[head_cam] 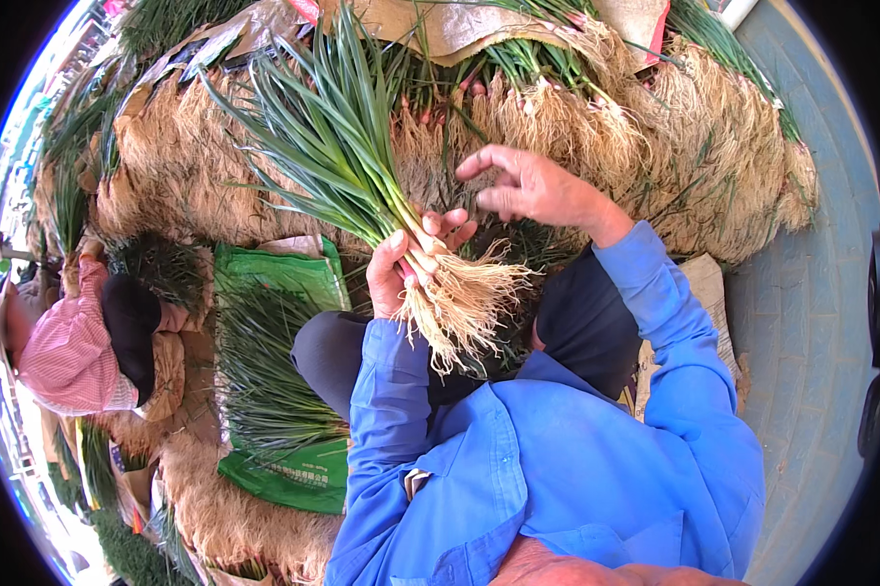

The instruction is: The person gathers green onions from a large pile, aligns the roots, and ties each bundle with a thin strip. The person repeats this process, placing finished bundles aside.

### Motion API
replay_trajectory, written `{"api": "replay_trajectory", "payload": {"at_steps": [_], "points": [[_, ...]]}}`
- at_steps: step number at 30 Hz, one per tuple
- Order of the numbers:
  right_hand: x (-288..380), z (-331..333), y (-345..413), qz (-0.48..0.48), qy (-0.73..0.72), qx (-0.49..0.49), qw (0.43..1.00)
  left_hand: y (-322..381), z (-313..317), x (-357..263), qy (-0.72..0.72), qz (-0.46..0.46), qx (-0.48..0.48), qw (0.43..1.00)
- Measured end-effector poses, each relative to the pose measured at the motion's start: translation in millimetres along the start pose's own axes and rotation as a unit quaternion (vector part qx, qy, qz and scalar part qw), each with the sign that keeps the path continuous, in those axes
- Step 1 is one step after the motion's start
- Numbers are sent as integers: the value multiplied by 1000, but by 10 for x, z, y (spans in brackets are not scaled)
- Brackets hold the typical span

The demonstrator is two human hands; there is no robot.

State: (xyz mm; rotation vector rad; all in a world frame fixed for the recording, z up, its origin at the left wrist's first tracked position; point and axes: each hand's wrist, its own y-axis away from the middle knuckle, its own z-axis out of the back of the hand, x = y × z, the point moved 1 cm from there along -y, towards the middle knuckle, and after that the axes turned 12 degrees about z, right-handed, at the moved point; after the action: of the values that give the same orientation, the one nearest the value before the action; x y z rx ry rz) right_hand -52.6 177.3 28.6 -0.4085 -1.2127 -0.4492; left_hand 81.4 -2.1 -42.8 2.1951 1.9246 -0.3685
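My left hand (393, 272) is closed around a bunch of green allium plants (370, 172), gripping them near their pale bulbs. The long leaves fan up and to the left, while the tan roots (462, 300) hang over my wrist and lap. Just right of the bunch, my right hand (524, 183) hovers with bent fingers spread apart and nothing in them. Beyond it, a long heap of rooted plants (549, 121) lies with roots facing me and reddish bulbs showing along its upper edge.
A brown sheet (440, 29) partly covers the heap. On my left, a green woven sack (286, 483) bearing writing lies under a pile of leafy plants (279, 373). A person in a pink checked shirt (81, 351) sits farther left. The blue-grey wall (798, 315) curves along the right.
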Motion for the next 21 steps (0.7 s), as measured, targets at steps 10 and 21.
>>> {"api": "replay_trajectory", "payload": {"at_steps": [10, 21], "points": [[-314, -436, -65, 41, -80, 104, 990, 1, 196, 68, 19, -51, 100, 993], [-377, -550, 90, 326, 247, -87, 908, -20, 367, 64, 0, -76, 131, 988]]}}
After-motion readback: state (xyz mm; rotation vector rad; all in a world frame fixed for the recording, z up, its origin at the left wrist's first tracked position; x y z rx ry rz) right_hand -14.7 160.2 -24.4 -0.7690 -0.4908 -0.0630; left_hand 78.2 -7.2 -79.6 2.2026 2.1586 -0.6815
